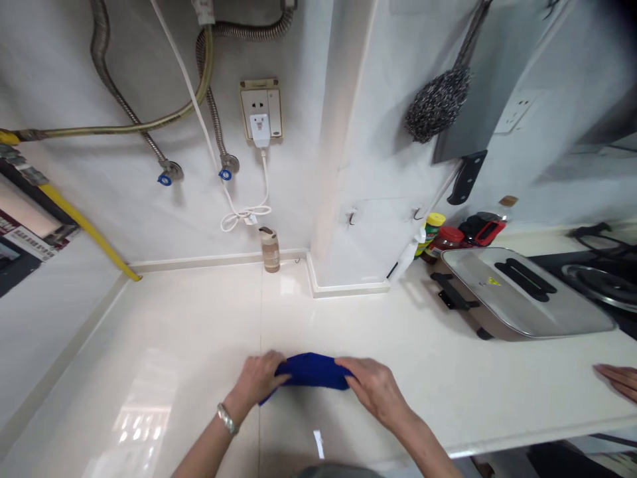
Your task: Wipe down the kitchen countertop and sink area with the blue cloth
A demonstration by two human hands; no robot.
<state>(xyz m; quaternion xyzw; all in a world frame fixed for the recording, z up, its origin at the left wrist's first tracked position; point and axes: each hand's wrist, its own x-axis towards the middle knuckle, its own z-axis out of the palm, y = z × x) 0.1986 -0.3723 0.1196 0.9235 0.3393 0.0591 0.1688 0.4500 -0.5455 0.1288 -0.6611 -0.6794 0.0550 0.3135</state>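
A dark blue cloth (313, 370), folded into a strip, is stretched between my two hands at the near part of the white counter. My left hand (261, 375), with a metal bracelet at the wrist, pinches the cloth's left end, where a corner hangs down. At the right end, my right hand (371, 385) grips the cloth between thumb and fingers. Whether the cloth's underside touches the counter, I cannot tell.
On the right stands an electric pan (537, 292) with a metal lid. Jars (445, 242) and a small brown bottle (270, 249) stand by the wall. A cleaver (478, 126) and a scrubber (440, 99) hang above. Another person's hand (617, 380) rests at the right edge.
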